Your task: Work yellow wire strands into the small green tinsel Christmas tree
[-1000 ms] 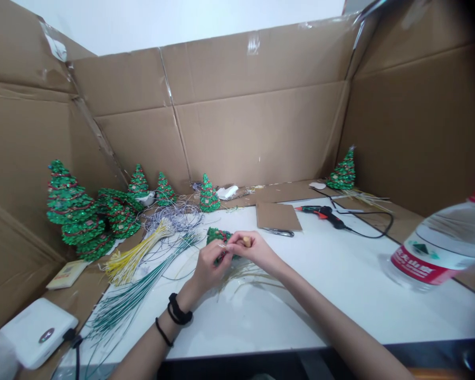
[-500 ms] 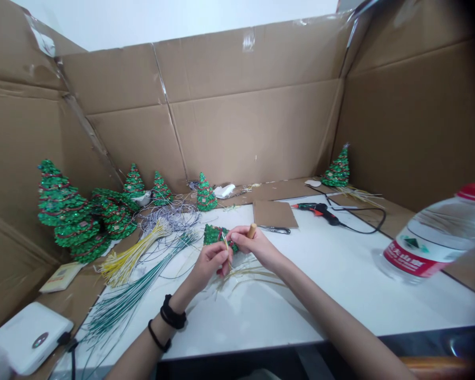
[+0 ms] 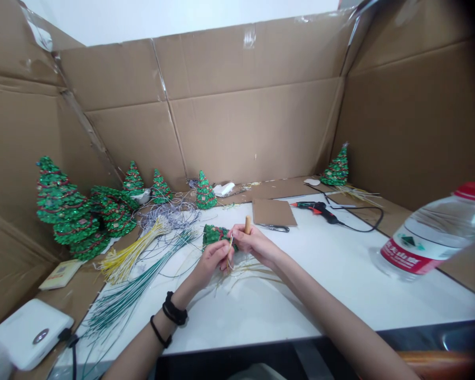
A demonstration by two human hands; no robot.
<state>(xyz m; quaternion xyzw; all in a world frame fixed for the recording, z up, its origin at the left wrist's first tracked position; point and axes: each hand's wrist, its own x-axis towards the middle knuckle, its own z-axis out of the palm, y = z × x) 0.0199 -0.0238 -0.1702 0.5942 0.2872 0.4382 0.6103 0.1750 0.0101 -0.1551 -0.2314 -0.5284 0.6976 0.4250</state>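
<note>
Near the middle of the white table, my left hand (image 3: 214, 259) is closed in a pinch on thin yellowish strands. My right hand (image 3: 253, 244) is closed round a tool with a wooden handle (image 3: 247, 225), whose handle end sticks up above the fingers. The tool's thin tip seems to meet the strands between both hands, though it is small to see. Just behind the fingers lies a small green tree (image 3: 211, 235), partly hidden by them. More pale yellow strands (image 3: 261, 271) spread over the table below my right hand.
Decorated green trees (image 3: 65, 206) stand at the left and back. Yellow strands (image 3: 132, 252) and green strands (image 3: 138, 287) lie left, beside a purple wire tangle (image 3: 170, 212). Rightward are a cardboard square (image 3: 274, 212), a glue gun (image 3: 319, 210) and a water bottle (image 3: 423, 240). Cardboard walls (image 3: 253, 121) enclose the table.
The wooden handle has tipped more upright in my right hand. Both hands have shifted slightly and stay close together; the view has moved a little.
</note>
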